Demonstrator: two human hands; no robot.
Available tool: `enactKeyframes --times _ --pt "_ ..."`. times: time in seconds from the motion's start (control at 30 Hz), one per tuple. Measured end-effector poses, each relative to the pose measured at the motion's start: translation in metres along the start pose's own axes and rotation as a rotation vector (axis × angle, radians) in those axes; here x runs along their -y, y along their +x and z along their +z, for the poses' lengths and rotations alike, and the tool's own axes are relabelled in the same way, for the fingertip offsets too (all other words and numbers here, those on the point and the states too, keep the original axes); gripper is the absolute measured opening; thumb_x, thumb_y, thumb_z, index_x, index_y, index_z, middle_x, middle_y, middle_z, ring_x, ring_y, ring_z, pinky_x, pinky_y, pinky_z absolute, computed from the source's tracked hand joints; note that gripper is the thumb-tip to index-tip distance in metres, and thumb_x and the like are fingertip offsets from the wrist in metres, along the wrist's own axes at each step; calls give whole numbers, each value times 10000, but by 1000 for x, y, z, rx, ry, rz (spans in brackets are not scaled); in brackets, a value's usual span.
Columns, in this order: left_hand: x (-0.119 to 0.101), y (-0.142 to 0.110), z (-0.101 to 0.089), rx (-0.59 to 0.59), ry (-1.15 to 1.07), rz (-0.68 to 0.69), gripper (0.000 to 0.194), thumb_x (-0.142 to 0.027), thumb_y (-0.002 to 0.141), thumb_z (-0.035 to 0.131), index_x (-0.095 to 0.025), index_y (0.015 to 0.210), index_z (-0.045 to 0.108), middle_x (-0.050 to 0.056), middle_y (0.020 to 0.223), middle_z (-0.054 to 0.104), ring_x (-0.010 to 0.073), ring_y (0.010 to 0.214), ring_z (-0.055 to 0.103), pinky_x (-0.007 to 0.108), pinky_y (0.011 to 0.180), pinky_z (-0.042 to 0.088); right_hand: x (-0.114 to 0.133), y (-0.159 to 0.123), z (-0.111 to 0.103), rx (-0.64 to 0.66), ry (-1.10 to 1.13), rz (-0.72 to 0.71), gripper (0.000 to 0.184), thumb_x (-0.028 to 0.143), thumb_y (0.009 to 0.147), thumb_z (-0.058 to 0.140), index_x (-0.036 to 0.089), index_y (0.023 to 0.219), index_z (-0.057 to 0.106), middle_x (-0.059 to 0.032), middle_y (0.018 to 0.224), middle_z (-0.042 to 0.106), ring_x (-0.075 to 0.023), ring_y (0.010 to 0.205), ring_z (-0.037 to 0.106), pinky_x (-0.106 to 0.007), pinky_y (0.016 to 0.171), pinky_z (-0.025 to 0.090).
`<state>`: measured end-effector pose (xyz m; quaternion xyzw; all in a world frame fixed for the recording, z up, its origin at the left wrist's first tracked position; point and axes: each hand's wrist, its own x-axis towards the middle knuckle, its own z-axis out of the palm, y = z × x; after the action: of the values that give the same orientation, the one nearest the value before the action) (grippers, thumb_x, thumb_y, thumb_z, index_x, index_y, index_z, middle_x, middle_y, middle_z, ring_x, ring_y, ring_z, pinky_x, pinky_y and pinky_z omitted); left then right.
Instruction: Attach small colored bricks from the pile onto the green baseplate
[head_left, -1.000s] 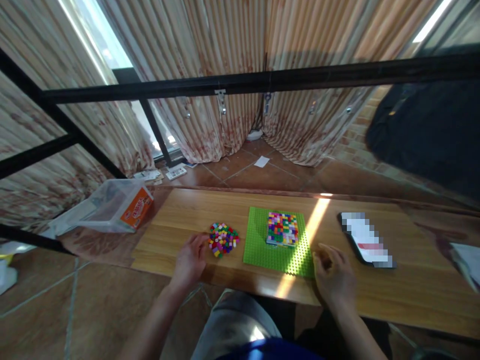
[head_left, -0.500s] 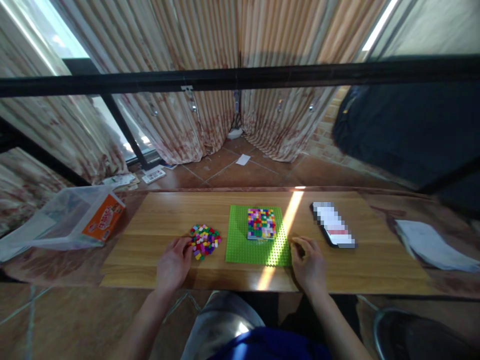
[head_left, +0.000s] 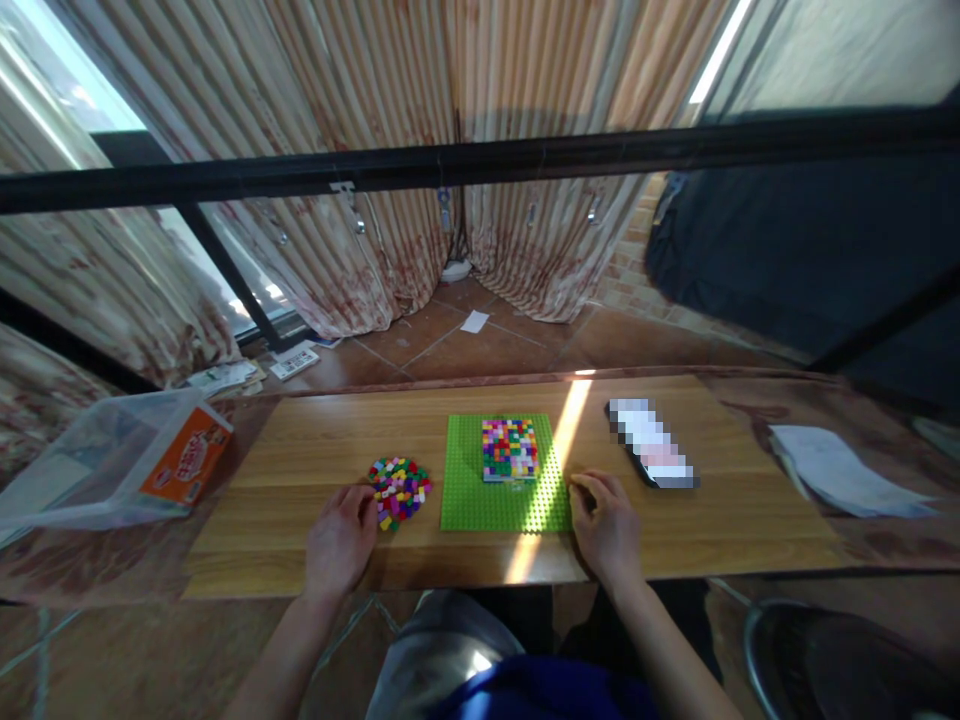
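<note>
A loose heap of small multicoloured bricks point(head_left: 400, 488) lay left of a flat green baseplate point(head_left: 504, 474), which carried a multicoloured brick block point(head_left: 510, 449).

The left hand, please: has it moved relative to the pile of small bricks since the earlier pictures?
No. The left hand still rests on the table at the near-left edge of the brick pile, fingertips touching it.

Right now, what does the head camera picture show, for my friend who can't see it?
A person's left hand rests on a wooden table beside a pile of small colourful bricks, and the right hand rests at the corner of a green baseplate that carries a square block of mixed-colour bricks. A phone, papers and a clear plastic box lie further out.
</note>
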<state>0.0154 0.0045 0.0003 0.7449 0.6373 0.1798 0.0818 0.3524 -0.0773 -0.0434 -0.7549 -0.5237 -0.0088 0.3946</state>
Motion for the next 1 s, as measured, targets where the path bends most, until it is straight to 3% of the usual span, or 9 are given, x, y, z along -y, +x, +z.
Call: enactKeyframes --times 0.13,0.27,0.47,0.73,0.87,0.93,1.0 --pt "3 2 2 -43 -112 -49 191 -321 832 475 -203 842 625 72 869 685 217 787 651 316 715 499 2 1 -1 2 1 7 238 265 869 482 169 919 694 -115 1001 666 -235 886 628 -375 775 513" --pt "-11 4 -5 -100 -436 -106 178 -355 783 553 -195 819 621 39 805 679 181 740 646 293 710 514 2 1 -2 17 -5 12 232 260 861 486 172 915 694 -109 1000 669 -234 888 629 -370 770 511" --pt "-62 6 -12 56 -929 -205 194 -357 731 646 -167 768 649 9 719 660 131 677 621 245 668 500 0 0 -2 18 1 12 236 284 857 496 176 920 696 -104 1003 670 -241 898 627 -379 783 503" --pt "-95 7 -2 153 -1165 -206 193 -340 708 703 -166 765 646 -1 732 642 136 716 646 264 723 528 3 2 -6 -3 67 19 250 311 886 493 163 913 693 -116 972 680 -234 850 635 -376 751 517" --pt "-103 3 0 209 -1189 -174 178 -330 711 699 -167 760 646 -10 717 626 126 701 632 249 708 513 26 -2 -18 -53 257 -12 208 310 912 515 189 952 679 -84 942 681 -201 823 644 -340 716 536" --pt "-108 -1 1 261 -1208 -168 181 -333 713 698 -169 776 653 -5 729 636 131 706 629 254 705 512 47 -6 -24 -37 349 -106 180 272 923 518 218 1007 668 -70 990 669 -180 844 647 -326 731 547" --pt "-115 -8 2 331 -1223 -186 171 -326 723 690 -173 793 662 2 747 649 138 712 629 260 707 511 67 -10 -28 65 407 -263 201 200 922 533 251 1076 650 -60 1046 661 -172 934 643 -325 791 550"
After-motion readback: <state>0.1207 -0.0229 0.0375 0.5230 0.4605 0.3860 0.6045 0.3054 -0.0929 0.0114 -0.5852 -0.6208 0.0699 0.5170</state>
